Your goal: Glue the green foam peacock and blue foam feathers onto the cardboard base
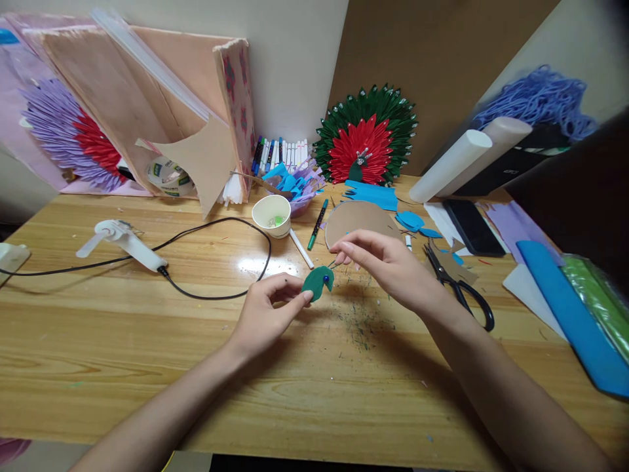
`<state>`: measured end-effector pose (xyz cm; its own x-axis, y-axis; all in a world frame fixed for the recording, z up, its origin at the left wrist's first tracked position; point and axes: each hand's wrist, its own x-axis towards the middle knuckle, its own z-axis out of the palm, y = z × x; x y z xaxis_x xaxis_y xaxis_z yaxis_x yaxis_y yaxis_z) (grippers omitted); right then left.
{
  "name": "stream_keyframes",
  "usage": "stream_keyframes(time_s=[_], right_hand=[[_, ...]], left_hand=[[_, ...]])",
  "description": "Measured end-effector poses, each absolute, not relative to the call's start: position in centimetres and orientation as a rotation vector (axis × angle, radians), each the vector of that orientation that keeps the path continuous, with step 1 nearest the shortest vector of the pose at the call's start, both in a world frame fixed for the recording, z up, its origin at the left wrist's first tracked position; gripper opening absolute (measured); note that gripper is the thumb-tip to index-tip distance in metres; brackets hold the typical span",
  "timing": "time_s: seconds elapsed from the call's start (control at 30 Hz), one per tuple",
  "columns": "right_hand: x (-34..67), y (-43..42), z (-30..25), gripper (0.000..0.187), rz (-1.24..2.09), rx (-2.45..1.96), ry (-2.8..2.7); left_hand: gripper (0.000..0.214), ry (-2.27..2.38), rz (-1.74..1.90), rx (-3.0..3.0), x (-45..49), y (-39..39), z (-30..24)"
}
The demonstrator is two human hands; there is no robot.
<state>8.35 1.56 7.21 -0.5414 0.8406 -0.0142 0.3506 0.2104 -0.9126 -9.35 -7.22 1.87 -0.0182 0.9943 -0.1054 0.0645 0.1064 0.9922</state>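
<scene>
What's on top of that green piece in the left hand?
A blue bead sits on the green piece, close to its notch. The left hand covers part of one edge, and the underside faces away, so anything there is hidden.

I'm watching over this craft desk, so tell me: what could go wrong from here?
The blue bead on the green cutout might loosen if poorly fixed. The black cable loops close to the left hand and could get snagged. The black scissors lie beside the right forearm and might be knocked.
</scene>
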Motion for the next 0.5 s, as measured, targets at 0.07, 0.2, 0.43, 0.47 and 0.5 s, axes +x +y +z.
stream_keyframes(time_s=[0.07,0.2,0.43,0.47,0.5], right_hand=[[8.49,1.65,7.37,0.028,1.304,-1.111,-2.004],[8.63,1.62,7.39,0.027,1.307,-1.154,-2.045],[8.38,1.44,7.15,0.021,1.320,-1.138,-2.111],[8.36,1.42,7.17,0.020,1.320,-1.138,-2.113],[8.34,1.41,7.19,0.020,1.320,-1.139,-2.114]], left_hand=[[0.013,1.315,1.110,1.167,-9.36,-7.17,1.85],[0.014,1.318,1.117,1.159,-9.41,-7.00,1.93],[0.012,1.320,1.117,1.150,-9.47,-7.03,2.01],[0.011,1.320,1.120,1.147,-9.47,-7.04,2.00],[0.011,1.320,1.123,1.143,-9.46,-7.06,1.98]])
